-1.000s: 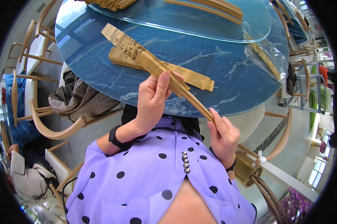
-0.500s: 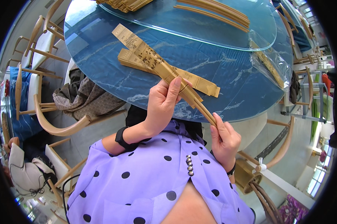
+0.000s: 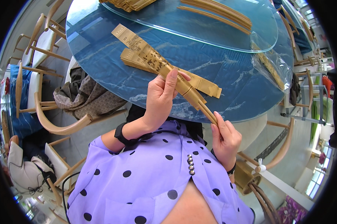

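My left hand (image 3: 161, 95) is closed around a long gold paper chopstick sleeve (image 3: 148, 52), its thumb on top. The sleeve slants from upper left to lower right and has dark printed decoration. Two thin brown chopsticks (image 3: 208, 113) stick out of its lower right end. My right hand (image 3: 226, 138) pinches their outer ends between thumb and fingers. How far the sticks reach inside is hidden by the sleeve. Beneath it, a stack of similar gold sleeves (image 3: 207, 88) lies crosswise on the blue marbled table (image 3: 112, 71).
On the glass turntable (image 3: 161, 30) lie a bundle of brown chopsticks (image 3: 217, 14) and a pile of gold sleeves (image 3: 129, 3). A clear plastic bag (image 3: 271, 69) with gold pieces lies at the table's right. Wooden chairs stand around; a patterned bag (image 3: 84, 91) rests on one at left.
My left thumb has slid a little up the sleeve, away from my right hand, and a left fingertip now shows beyond the sleeve. My right hand keeps its pinch on the chopsticks.
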Motion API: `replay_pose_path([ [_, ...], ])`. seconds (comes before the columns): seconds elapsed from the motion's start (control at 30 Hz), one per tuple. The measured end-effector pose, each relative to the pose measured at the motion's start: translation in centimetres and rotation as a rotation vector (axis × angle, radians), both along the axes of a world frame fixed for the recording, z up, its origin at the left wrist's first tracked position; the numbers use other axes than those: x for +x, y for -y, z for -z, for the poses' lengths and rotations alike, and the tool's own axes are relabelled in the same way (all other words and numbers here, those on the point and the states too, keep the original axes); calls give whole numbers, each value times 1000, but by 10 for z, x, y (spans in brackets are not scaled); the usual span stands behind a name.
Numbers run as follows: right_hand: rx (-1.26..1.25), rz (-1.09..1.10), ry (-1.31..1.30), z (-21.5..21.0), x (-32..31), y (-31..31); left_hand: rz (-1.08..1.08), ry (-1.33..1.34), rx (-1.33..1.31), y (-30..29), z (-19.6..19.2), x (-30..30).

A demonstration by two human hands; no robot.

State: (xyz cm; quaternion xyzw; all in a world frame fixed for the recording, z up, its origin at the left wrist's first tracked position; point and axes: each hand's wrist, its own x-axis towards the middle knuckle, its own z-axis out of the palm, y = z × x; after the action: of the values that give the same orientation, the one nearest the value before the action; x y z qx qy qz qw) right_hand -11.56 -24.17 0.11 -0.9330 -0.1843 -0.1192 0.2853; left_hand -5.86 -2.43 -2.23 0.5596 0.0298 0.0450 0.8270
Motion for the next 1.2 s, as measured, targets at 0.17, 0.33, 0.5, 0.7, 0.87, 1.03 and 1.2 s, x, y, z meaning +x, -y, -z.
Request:
replay_pose_path([
  [0.17,13,-6,7,3,1,-2,36,-32,-33,0,-5,-2],
  [0.33,35,-35,8,4,3,-2,-59,-1,11,-5,-1,2],
  [0.5,8,-24,-26,4,3,-2,-42,-32,33,1,1,-3],
  [0.7,99,21,-78,8,5,9,-112,-16,-15,-11,5,-1],
  [0.87,65,13,-9,4,5,12,-115,-1,-66,-11,10,0],
  [1.03,133,5,-9,3,7,3,-86,-29,-73,-4,9,-2],
  [1.2,158,13,-13,6,5,6,-97,-1,-71,-13,9,3],
])
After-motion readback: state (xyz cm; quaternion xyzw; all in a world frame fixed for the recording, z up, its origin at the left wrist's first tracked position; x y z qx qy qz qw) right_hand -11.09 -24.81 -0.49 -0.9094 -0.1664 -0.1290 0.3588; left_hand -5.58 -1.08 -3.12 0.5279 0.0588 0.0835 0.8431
